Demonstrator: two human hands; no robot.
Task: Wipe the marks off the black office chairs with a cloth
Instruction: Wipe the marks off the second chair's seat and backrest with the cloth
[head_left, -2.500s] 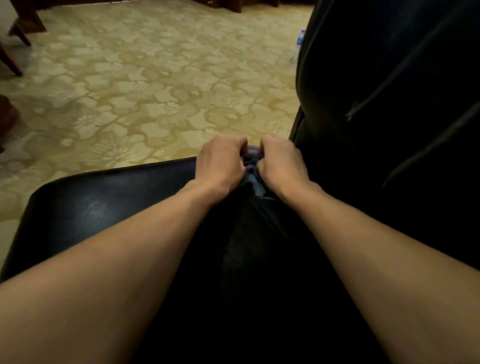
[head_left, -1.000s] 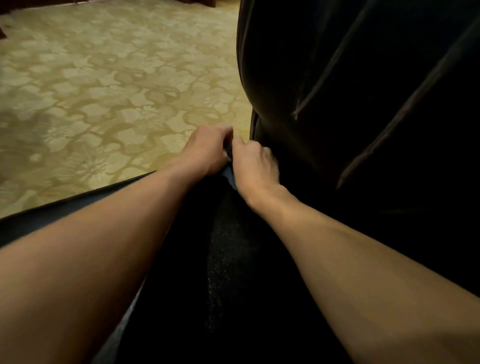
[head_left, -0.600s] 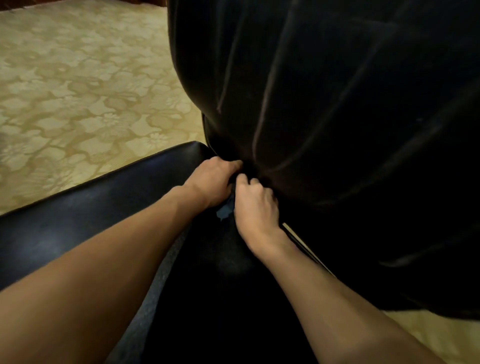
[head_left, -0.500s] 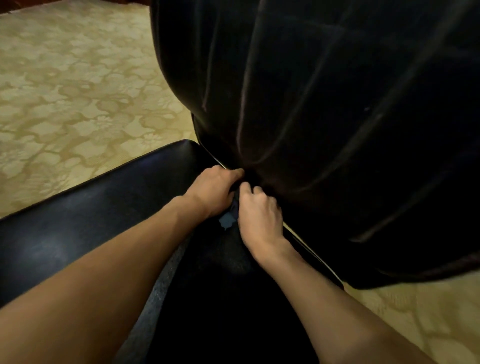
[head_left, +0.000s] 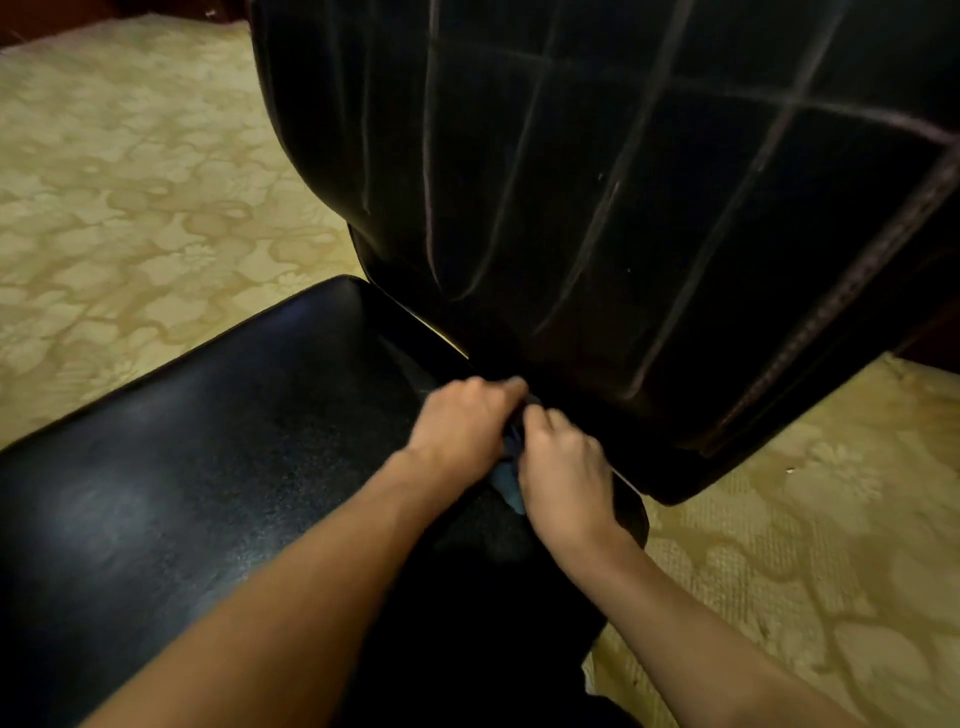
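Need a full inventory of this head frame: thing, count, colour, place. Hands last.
chair seat: 1, glossy black, lower left to centre.
chair backrest: 1, black with pale stitched seams, upper centre to right, rising behind the seat.
cloth: 1, dark blue, mostly hidden between the two hands at the seat-backrest crease.
carpet: 1, yellow-beige floral pattern, left of the chair and lower right.
left hand: 1, bare, grips the cloth at the crease.
right hand: 1, bare, grips the cloth beside the left hand.
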